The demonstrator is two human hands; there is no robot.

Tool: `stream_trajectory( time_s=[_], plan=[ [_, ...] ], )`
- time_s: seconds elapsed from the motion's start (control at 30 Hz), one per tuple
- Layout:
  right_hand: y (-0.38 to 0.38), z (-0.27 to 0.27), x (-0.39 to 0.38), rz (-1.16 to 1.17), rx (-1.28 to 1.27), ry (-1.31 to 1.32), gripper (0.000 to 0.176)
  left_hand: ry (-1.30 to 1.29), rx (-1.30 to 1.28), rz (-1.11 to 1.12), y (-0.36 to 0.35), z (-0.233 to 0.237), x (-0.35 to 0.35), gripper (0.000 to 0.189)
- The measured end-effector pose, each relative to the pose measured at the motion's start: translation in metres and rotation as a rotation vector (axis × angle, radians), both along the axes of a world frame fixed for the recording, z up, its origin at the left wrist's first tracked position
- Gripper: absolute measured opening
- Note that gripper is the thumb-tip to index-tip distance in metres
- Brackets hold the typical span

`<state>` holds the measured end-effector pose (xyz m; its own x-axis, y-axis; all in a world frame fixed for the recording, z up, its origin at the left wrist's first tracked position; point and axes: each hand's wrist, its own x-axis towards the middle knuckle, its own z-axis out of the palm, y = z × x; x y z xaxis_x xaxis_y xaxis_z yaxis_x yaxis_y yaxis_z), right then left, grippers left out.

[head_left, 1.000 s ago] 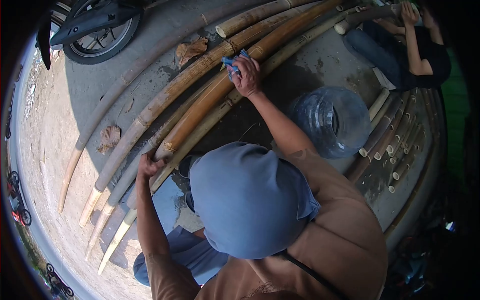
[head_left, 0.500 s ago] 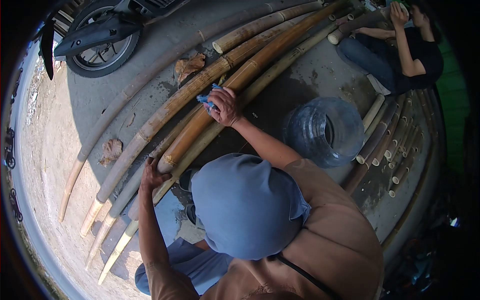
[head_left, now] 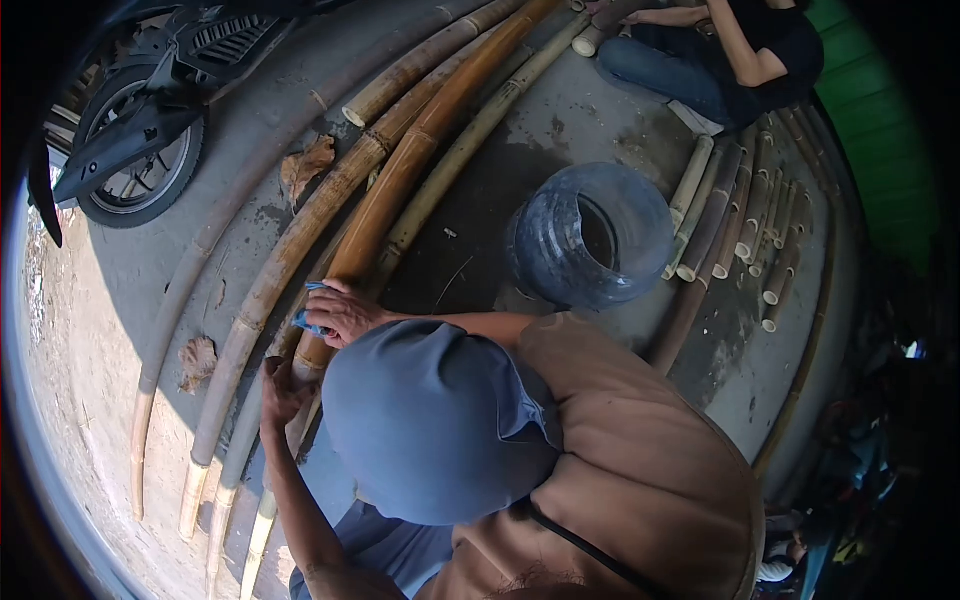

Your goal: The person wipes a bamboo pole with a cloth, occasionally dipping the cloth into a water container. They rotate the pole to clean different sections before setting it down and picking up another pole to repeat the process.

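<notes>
Cloth (head_left: 312, 320) pinched in our right grip (head_left: 348, 314) has neared our left grip (head_left: 284, 394), curled around the pole (head_left: 404, 162), leaving little between.

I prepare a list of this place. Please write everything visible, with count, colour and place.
Glossy bamboo pole: one, orange-brown, left of centre
Other long bamboo poles: several, tan to grey, beside it
Short bamboo pieces: roughly ten, tan to brown, right
Cloth: one, blue, in right hand
Plastic water jug: one, clear bluish, right of centre
Large dry leaves: two, brown, left
Motorcycle: one, black, upper left
Co-worker: one, dark clothes, upper right
Panel: one, green, upper right
Floor: one, grey, beneath
Clutter: uncountable, dark, lower right
Head covering: one, blue-grey, lower centre
Shirt: one, brown, lower centre
Left hand: one, bare, at glossy bamboo pole
Right hand: one, bare, holding cloth
</notes>
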<state>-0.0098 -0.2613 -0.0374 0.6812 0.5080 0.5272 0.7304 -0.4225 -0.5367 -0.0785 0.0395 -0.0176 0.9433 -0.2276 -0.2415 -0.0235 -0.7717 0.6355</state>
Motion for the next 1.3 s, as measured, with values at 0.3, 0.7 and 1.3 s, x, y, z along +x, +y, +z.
stream_trajectory(
  time_s=[0.3, 0.7, 1.3],
  plan=[
    [-0.166, 0.026, 0.126, -0.72, 0.093, -0.224, 0.022, -0.185, 0.267, 0.109, -0.024, -0.022, -0.039, 0.08],
    [-0.006, -0.037, 0.012, 0.023, 0.01, -0.269, 0.035, -0.18, 0.302, 0.158, 0.025, -0.083, -0.034, 0.077],
    [-0.043, -0.001, 0.028, -0.025, -0.064, -0.096, 0.043, 0.01, 0.088, 0.006, 0.001, 0.018, -0.014, 0.082]
  ],
)
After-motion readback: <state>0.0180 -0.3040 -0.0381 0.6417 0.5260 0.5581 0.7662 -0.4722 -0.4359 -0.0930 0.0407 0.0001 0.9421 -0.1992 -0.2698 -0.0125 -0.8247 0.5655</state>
